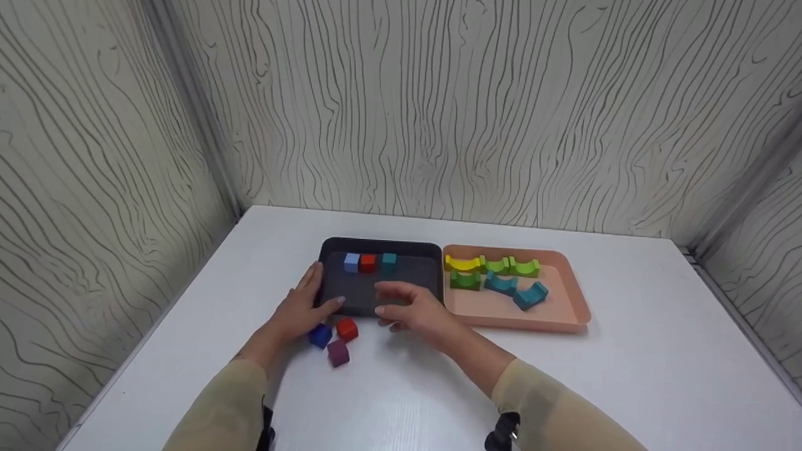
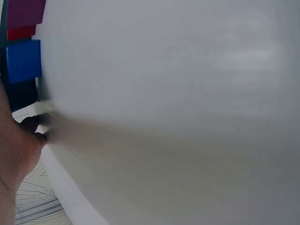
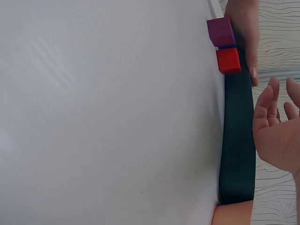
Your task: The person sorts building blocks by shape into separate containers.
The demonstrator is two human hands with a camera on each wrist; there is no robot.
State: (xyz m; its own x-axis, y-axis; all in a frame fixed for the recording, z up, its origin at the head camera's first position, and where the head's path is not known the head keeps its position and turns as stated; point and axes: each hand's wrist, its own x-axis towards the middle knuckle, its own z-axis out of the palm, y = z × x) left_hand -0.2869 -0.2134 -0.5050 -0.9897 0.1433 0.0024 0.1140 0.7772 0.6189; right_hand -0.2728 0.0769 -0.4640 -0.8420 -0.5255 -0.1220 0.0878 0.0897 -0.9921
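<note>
My left hand (image 1: 297,313) rests against the left side of a dark tray (image 1: 416,264), its fingers straight along the wall and its thumb at the front rim. Inside that tray stand a light blue cube (image 1: 351,263), a red cube (image 1: 368,264) and a teal cube (image 1: 389,262). Over the tray's front edge hangs my right hand (image 1: 426,318), fingers loosely bent and apart, with nothing seen between them. On the table, close to my left thumb, lie a blue cube (image 1: 321,336), a second red cube (image 1: 347,329) and a purple cube (image 1: 338,354).
Touching the dark tray on its right is a pink tray (image 1: 564,304). It holds several arched blocks: a yellow one (image 1: 463,264), green ones (image 1: 465,280) and teal ones (image 1: 531,296). Wood-patterned walls (image 1: 438,113) enclose the white table (image 1: 645,338) at the back and sides.
</note>
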